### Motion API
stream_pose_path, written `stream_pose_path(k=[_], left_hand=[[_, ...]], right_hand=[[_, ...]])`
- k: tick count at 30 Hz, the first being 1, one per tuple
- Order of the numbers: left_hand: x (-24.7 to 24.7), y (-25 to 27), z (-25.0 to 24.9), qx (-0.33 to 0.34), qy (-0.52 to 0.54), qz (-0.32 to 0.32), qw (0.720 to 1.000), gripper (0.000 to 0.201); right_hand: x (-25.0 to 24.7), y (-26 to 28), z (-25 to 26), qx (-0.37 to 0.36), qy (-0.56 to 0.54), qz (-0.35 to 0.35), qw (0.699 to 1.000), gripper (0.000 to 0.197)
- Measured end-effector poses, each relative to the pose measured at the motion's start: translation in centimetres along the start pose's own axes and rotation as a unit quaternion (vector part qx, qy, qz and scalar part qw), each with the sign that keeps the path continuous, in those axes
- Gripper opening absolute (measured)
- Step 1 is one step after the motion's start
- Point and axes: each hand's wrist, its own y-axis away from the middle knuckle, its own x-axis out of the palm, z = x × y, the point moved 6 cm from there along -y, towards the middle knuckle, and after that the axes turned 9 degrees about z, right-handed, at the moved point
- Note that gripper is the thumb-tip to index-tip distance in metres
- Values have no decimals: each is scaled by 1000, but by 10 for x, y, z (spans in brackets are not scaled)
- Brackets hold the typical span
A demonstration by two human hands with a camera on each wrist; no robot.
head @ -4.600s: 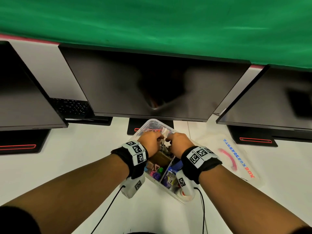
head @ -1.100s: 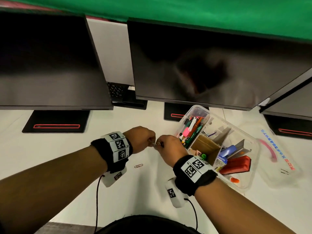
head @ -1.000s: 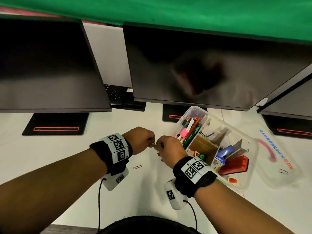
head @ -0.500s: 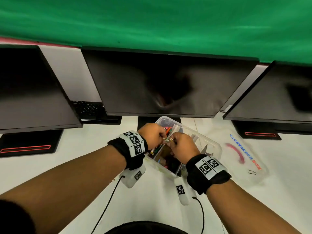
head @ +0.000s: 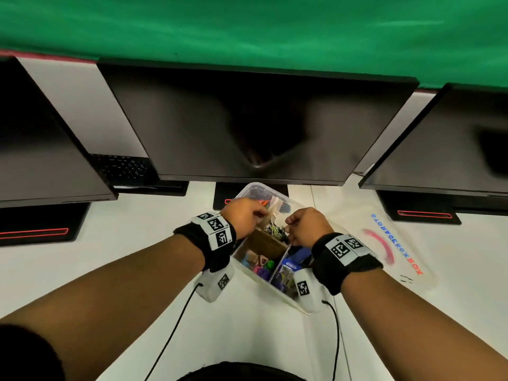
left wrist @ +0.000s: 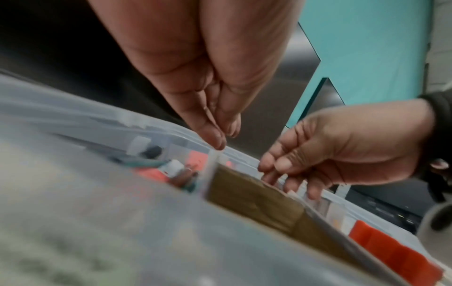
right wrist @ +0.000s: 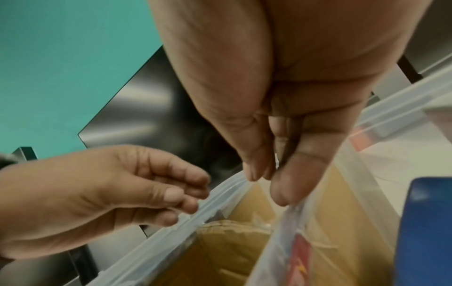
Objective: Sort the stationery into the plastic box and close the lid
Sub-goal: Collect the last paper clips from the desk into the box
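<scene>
The clear plastic box (head: 275, 290) stands open on the white desk under the middle monitor. Both my hands hover over its cardboard-lined compartment (head: 268, 241), where a heap of paper clips (head: 275, 231) lies. My left hand (head: 258, 215) is above the box's left rim (right wrist: 195, 212), fingers loosely curled, fingertips together (left wrist: 220, 141), nothing visible in them. My right hand (head: 288, 229) hangs a little to the right; its thumb and fingertips (right wrist: 254, 172) are close together with nothing seen between them. Pens lie at the far end. A blue item (right wrist: 428, 222) and a red one (left wrist: 391, 251) sit in the right compartments.
The clear lid (head: 384, 243) with printed lettering lies flat on the desk right of the box. Three dark monitors (head: 247, 119) overhang the desk just behind it. A keyboard (head: 123, 169) sits back left. Wrist camera cables trail toward the near edge.
The hands carried paper clips from the desk left of the box to over it. They have parted, and clips now lie in the cardboard compartment.
</scene>
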Motion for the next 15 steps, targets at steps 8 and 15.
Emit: stream_pose_path(k=[8, 15], left_hand=[[-57, 47, 95, -63, 31, -108, 992, 19], [17, 82, 188, -156, -142, 140, 967, 36]], right_hand=[[15, 26, 58, -91, 68, 9, 993, 11], [91, 51, 88, -165, 293, 128, 933, 37]])
